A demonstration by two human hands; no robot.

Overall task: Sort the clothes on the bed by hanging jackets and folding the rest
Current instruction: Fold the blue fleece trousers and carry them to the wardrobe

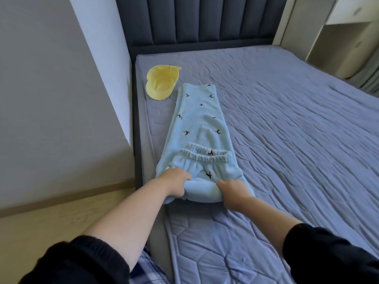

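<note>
The blue fleece pants [202, 121] lie on the bed [297, 124], just short of the yellow cap [162, 83]. At their end farthest from the cap, the left hand [176, 181] and right hand [233, 193] each pinch the doubled cloth. Carrying both corners level toward the cap should keep the fold square.

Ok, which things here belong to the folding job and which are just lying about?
In the job: blue trousers, left hand and right hand gripping them, bed.
Lying about: yellow cap, headboard, shelf unit.
</note>
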